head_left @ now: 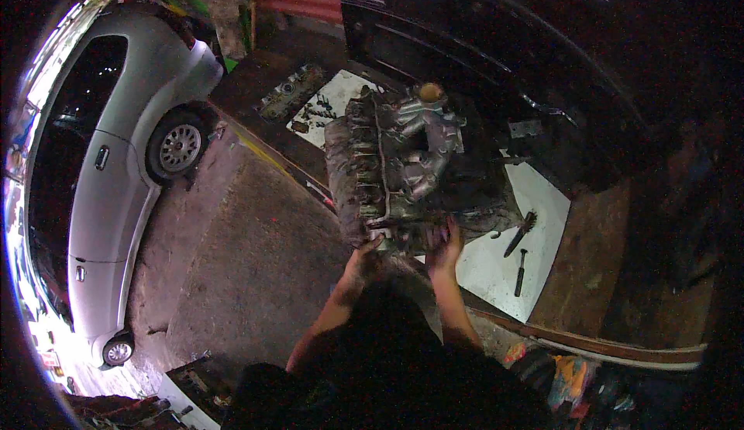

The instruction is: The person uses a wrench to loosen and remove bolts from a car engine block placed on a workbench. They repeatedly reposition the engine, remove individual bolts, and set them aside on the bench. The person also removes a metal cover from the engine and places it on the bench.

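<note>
A metal engine cylinder head with a branched intake manifold bolted along its right side lies at the front edge of the workbench. My left hand grips the near left corner of the head, thumb on top and the other fingers hidden beneath. My right hand holds the near right end, its fingers curled against the metal and partly in shadow. To the right, a dark-handled brush or tool and a small hammer-like tool rest on a white sheet.
Behind the cylinder head, a long metal cover lies beside a white board strewn with small bolts and parts. The wooden bench stretches right. A silver car stands on the left over the concrete floor. Coloured clutter sits below the bench.
</note>
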`<state>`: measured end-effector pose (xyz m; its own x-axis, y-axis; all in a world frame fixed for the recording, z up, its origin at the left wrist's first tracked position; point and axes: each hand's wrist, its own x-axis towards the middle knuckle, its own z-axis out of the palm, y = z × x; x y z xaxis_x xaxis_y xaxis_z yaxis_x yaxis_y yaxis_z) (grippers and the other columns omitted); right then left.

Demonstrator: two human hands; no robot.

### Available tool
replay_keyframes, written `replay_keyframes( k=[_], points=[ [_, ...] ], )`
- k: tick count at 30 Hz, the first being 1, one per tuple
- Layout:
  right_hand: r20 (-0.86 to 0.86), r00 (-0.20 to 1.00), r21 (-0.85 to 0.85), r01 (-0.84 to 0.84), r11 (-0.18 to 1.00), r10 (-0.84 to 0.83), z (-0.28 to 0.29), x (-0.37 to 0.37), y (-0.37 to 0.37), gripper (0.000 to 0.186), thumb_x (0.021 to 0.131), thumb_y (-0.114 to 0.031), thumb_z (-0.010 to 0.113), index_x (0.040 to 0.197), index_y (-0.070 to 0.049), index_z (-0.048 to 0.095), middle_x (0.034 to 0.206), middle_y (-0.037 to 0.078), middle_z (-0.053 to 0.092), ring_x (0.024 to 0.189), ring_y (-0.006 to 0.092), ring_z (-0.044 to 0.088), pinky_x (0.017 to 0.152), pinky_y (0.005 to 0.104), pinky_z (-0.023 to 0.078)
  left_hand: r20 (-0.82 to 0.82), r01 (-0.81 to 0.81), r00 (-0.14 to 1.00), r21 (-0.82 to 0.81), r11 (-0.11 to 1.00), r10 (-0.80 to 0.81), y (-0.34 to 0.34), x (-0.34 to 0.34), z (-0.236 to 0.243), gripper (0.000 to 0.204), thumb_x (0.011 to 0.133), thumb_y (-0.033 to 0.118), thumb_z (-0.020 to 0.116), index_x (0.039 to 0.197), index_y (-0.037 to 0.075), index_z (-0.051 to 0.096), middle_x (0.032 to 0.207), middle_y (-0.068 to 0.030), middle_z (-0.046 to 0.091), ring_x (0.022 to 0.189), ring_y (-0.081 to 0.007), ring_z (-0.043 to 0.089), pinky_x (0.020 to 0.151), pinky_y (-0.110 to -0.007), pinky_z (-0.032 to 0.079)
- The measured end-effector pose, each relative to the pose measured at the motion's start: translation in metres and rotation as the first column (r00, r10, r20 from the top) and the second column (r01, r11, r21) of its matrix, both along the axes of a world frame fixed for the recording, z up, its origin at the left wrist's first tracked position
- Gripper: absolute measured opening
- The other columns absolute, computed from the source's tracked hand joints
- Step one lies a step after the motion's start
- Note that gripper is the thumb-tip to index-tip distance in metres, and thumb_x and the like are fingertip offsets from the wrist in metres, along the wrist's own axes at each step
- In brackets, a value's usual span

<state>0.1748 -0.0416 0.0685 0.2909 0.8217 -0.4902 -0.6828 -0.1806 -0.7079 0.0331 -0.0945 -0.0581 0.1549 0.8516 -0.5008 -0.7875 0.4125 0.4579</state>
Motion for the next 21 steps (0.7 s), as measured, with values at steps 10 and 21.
replay_keyframes(
  k=[10, 21],
  points=[
    [-0.130, 0.988, 0.128, 0.101, 0.987, -0.084, -0.015, 0.048, -0.027, 0.032, 0.082, -0.030, 0.055, 0.061, -0.017, 0.035, 0.050, -0.006, 0.022, 0.043, 0.0090, 0.023, 0.045, 0.0265, 0.024, 0.049, 0.034, 0.998, 0.061, 0.998, -0.037, -0.035, 0.011, 0.002, 0.048, 0.075, 0.005, 0.065, 0.117, 0.009, 0.044, 0.099, -0.0045, 0.053, 0.084, -0.0165, 0.054, 0.066, -0.028, 0.046],
    [-0.311, 0.946, 0.163, -0.040, 0.986, 0.090, -0.005, 0.080, -0.033, 0.025, 0.082, -0.029, 0.054, 0.064, -0.018, 0.041, 0.048, -0.008, 0.026, 0.040, 0.0071, 0.024, 0.044, 0.0233, 0.024, -0.151, -0.057, 0.986, 0.124, 0.991, 0.076, -0.075, 0.008, 0.068, 0.073, 0.068, -0.010, 0.060, 0.132, 0.005, 0.028, 0.117, -0.0113, 0.048, 0.104, -0.0243, 0.050, 0.087, -0.036, 0.043]
  ],
)
